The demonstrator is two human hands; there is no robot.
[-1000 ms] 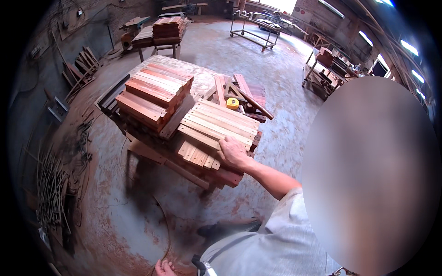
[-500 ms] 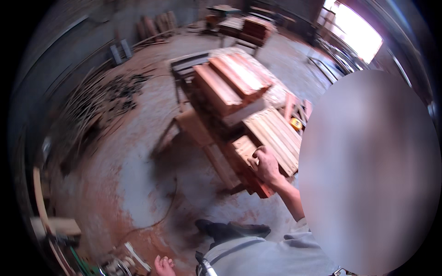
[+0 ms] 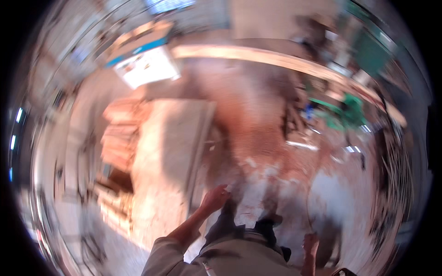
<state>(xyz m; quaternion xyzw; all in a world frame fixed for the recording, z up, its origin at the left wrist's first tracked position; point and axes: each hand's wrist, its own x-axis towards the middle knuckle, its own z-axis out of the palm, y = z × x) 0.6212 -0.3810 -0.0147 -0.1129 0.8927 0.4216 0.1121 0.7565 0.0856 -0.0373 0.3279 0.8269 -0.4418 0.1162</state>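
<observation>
Motion smears much of the view. My left hand [image 3: 216,198] hangs just off the right edge of a wide pale board [image 3: 177,138], and I see nothing in it. My right hand [image 3: 311,243] is low on the right, beside my legs and above the floor. Its fingers look curled, though blur hides their exact pose, and no object shows in it. Along the board's left side lie stacks of reddish wood pieces [image 3: 120,133]. Paler wood strips [image 3: 115,209] are piled nearer to me on that side.
Ahead stands a white-topped machine or box [image 3: 147,66] with a blue edge. A long timber [image 3: 258,57] stretches across the far side. Green equipment [image 3: 350,112] and scattered scraps lie to the right, with thin strips [image 3: 398,184] at the far right. Reddish dust coats the floor [image 3: 258,138].
My view has swung round to the right, so the wood stacks now lie on my left. My right hand has left the wood pieces it was touching and hangs at my side.
</observation>
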